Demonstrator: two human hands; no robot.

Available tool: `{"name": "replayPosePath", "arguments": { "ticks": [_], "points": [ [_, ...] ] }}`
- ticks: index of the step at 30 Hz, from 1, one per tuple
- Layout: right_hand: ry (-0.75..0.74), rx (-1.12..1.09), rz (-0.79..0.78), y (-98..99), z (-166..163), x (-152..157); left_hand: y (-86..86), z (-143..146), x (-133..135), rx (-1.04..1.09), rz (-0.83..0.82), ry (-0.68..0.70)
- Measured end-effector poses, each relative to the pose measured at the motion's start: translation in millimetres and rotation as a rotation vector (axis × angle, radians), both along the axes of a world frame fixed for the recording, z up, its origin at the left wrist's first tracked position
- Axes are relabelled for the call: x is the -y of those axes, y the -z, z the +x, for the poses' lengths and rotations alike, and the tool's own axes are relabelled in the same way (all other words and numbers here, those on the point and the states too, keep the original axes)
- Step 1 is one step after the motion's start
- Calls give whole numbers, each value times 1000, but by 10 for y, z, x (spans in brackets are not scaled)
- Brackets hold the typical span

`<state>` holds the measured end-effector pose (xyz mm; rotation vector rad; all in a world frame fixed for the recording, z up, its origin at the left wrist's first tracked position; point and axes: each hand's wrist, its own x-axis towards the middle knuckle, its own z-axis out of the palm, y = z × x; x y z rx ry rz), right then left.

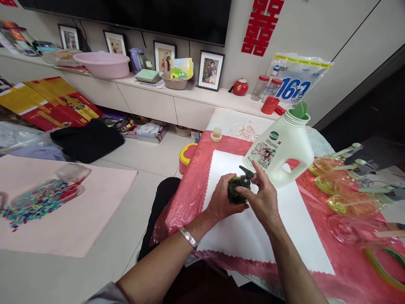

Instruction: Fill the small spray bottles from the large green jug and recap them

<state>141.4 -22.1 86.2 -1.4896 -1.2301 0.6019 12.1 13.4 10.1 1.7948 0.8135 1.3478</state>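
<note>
My left hand [220, 196] is wrapped round a small dark green pump bottle [234, 192], holding it above a white scallop-edged sheet [221, 228]. On its top sits a black pump head [246, 173]. My right hand [264, 198] pinches the pump's collar between thumb and fingers, with the index finger raised. Just beyond my hands stands a large pale green detergent jug [284, 143], uncapped, with a green piece [300, 109] sticking out of its mouth. A cream-coloured cap [216, 134] lies at the table's far left corner.
Several clear pump bottles [341, 181] with yellow liquid stand along the right, near a roll of tape [387, 266]. Red plastic [186, 198] covers the table. Left, a pink sheet [104, 211] bears colourful small pieces [41, 198]. A yellow-and-red stool [187, 154] stands beside the table.
</note>
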Motion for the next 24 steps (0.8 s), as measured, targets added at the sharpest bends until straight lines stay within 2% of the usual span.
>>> {"name": "replayPosePath", "arguments": {
  "ticks": [5,11,16,20,24],
  "points": [
    [70,142,8,0,-88,21,32,-26,-16,-22,25,-18],
    [74,303,-3,-67,-194,37,78,-90,-39,-40,-88,12],
    [120,341,-25,-133,-211,57,111,-111,-35,-7,-130,36],
    [203,330,-26,-211,-41,153,144,-122,-44,-32,-98,50],
    [298,344,-31,-339,314,303,119,-126,-45,-135,-86,50]
  ]
}}
